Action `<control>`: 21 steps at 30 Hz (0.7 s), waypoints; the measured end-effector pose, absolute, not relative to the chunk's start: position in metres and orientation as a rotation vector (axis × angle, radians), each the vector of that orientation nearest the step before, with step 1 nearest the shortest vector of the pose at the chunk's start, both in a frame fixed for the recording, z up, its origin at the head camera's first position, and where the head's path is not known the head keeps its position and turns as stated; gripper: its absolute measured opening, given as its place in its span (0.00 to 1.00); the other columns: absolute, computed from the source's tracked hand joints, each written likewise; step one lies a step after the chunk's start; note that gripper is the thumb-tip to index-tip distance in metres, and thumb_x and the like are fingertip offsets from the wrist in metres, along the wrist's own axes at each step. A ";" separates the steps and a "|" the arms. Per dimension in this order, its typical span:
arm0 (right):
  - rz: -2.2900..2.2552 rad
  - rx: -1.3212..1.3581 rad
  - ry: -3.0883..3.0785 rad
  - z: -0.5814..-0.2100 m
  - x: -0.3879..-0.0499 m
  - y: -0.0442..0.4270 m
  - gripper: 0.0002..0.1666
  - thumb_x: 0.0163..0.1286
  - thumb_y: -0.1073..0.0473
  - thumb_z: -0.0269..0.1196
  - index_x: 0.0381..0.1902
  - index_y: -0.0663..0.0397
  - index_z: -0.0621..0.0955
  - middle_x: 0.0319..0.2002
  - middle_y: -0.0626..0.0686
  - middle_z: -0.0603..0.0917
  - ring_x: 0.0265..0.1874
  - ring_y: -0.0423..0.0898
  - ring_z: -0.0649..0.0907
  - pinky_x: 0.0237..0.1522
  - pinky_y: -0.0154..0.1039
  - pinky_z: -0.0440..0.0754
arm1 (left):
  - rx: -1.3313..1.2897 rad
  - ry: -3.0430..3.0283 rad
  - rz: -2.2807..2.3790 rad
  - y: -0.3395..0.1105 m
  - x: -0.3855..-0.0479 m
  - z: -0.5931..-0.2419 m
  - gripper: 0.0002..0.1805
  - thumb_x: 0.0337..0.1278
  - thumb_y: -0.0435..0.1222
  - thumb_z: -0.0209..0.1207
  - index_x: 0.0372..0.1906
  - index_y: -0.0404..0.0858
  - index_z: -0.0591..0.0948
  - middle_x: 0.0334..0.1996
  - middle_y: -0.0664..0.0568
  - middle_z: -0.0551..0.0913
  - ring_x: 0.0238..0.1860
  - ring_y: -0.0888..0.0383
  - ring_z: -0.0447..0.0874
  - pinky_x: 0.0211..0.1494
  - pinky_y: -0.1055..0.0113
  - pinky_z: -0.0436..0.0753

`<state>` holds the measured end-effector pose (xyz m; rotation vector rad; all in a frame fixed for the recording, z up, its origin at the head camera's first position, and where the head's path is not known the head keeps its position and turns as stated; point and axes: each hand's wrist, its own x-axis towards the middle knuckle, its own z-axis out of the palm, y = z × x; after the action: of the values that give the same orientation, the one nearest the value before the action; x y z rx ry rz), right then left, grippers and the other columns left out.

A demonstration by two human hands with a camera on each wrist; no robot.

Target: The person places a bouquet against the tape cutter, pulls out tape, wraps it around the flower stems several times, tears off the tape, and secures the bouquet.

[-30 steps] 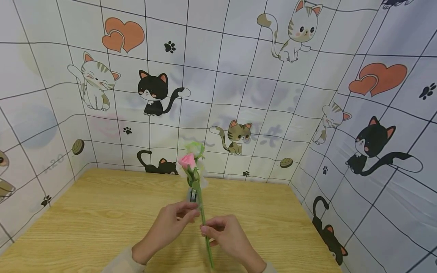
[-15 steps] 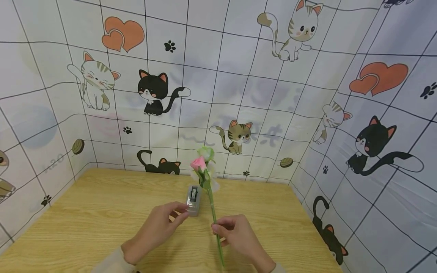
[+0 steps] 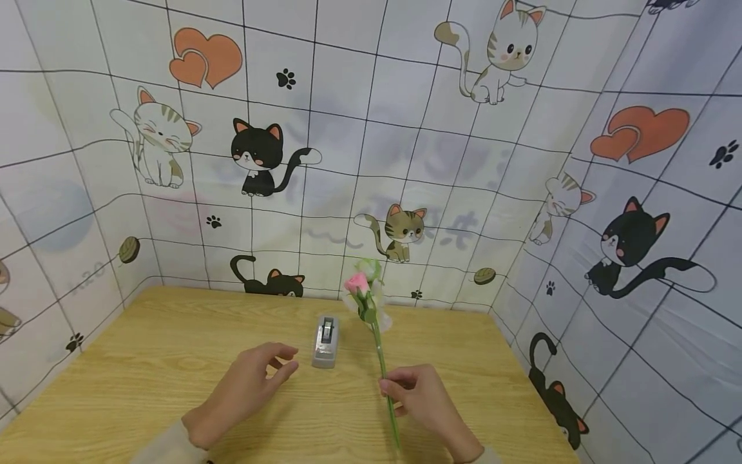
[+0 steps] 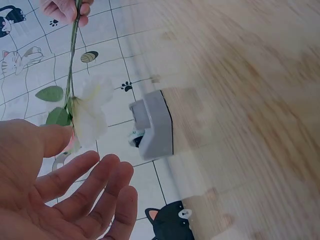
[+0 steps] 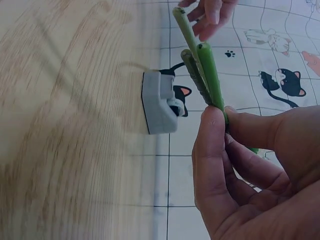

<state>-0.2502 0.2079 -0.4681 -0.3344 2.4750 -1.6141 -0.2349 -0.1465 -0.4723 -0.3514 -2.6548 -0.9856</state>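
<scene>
My right hand [image 3: 426, 399] pinches the green stems [image 5: 210, 75] of a small bunch of artificial flowers between thumb and fingers. Three stem ends stick out past the fingertips in the right wrist view. The bunch tilts up and away, with a pink rose [image 3: 356, 283], a pale green bloom [image 3: 369, 267] and a whitish flower [image 4: 90, 115] at its top. My left hand [image 3: 243, 386] holds nothing, its fingers relaxed and apart. Between the hands and a little farther off stands a grey tape dispenser [image 3: 326, 343] on the table, touched by neither hand.
The wooden table [image 3: 145, 361] reaches back to a wall covering [image 3: 342, 142] printed with cats and grid lines. The same covering rises along the left and right sides.
The right hand has moved right with the flowers. My left hand has drawn away to the left, leaving the stems and the tape dispenser, which now shows fully.
</scene>
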 end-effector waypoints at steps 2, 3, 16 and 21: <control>-1.608 -0.327 2.484 -0.468 -0.251 0.212 0.16 0.83 0.58 0.76 0.55 0.68 0.94 0.45 0.62 0.97 0.41 0.48 0.95 0.34 0.39 0.96 | -0.342 -2.662 -0.955 -0.152 -0.234 -0.474 0.11 0.79 0.40 0.76 0.59 0.45 0.94 0.58 0.53 0.97 0.48 0.60 0.95 0.55 0.55 0.95; -1.607 -0.323 2.487 -0.468 -0.251 0.214 0.16 0.83 0.58 0.76 0.56 0.68 0.93 0.45 0.62 0.97 0.42 0.49 0.95 0.35 0.40 0.96 | -0.332 -2.668 -0.940 -0.154 -0.234 -0.474 0.12 0.79 0.40 0.76 0.60 0.46 0.94 0.58 0.53 0.97 0.49 0.59 0.95 0.55 0.56 0.94; -1.573 -0.209 2.559 -0.475 -0.257 0.241 0.17 0.83 0.61 0.75 0.59 0.72 0.91 0.46 0.62 0.97 0.41 0.50 0.95 0.35 0.44 0.97 | -0.299 -2.654 -0.840 -0.183 -0.229 -0.482 0.13 0.78 0.43 0.77 0.59 0.44 0.95 0.59 0.49 0.95 0.60 0.45 0.95 0.62 0.42 0.94; -1.550 -0.180 2.585 -0.478 -0.260 0.254 0.17 0.83 0.61 0.75 0.58 0.72 0.91 0.46 0.62 0.97 0.40 0.50 0.95 0.36 0.43 0.97 | -0.299 -2.636 -0.795 -0.194 -0.227 -0.487 0.14 0.76 0.43 0.78 0.58 0.44 0.95 0.59 0.47 0.93 0.63 0.40 0.93 0.66 0.36 0.92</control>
<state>-0.2600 0.2535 -0.4780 -0.1803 2.5853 -1.5500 -0.2267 -0.1943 -0.4870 -0.2991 -2.6358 -0.7947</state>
